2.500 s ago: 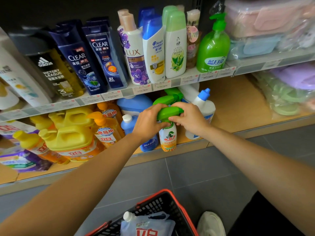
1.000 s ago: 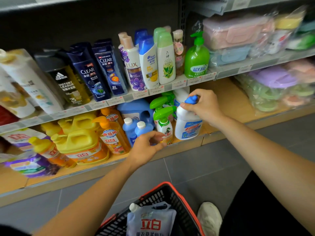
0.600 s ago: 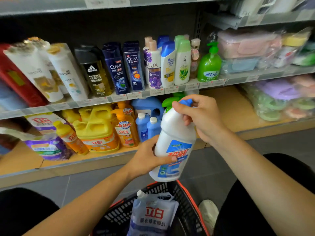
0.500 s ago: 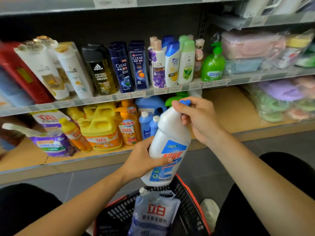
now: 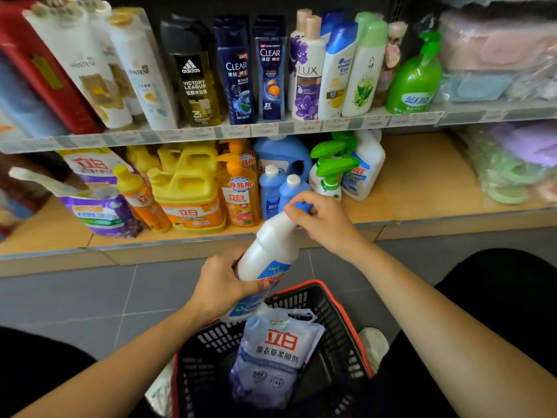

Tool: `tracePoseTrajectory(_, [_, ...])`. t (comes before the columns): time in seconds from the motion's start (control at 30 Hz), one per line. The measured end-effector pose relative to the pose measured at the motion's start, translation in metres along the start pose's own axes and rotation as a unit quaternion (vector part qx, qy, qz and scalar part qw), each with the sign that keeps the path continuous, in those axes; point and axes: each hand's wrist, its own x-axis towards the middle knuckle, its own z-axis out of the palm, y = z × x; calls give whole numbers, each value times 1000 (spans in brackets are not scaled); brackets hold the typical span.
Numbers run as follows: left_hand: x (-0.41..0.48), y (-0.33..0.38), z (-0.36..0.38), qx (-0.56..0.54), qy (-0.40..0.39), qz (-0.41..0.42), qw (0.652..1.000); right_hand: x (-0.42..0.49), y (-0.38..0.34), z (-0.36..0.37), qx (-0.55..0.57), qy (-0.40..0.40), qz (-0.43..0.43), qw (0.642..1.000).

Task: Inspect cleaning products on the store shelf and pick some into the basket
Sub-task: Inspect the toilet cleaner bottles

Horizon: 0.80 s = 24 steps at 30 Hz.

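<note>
Fingers (image 5: 313,208) grip a tilted white bottle (image 5: 271,251), blue-capped, blue-labelled.

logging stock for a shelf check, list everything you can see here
white bottle: one, white with blue cap, held above the basket
basket: one, black with red rim, on the floor
pouch: one, pale with red print, inside the basket
spray bottles: two, white with green triggers, lower shelf
small bottles: two, blue with white caps, lower shelf
jugs: at least two, yellow, lower shelf left
pump bottle: one, green, upper shelf right
shampoo bottles: two, dark blue, upper shelf middle
left hand: grips the white bottle's body
right hand: pinches its blue cap
</note>
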Motion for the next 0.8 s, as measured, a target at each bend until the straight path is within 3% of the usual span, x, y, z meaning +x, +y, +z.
tracePoseTrajectory(0.2, [4,-5,-2,133,74,59,987,10,2,13,133,22,103,986])
tracePoseTrajectory(0.4, [11,-3,3,166,74,93,979,11,2,9,141,51,199,968])
tracePoseTrajectory(0.6, [19,9,4,3,-37,41,998,10,1,2,158,74,116,978])
tracePoseTrajectory(0.8, [22,24,4,-187,-148,14,971,9,-9,-14,159,56,7,986])
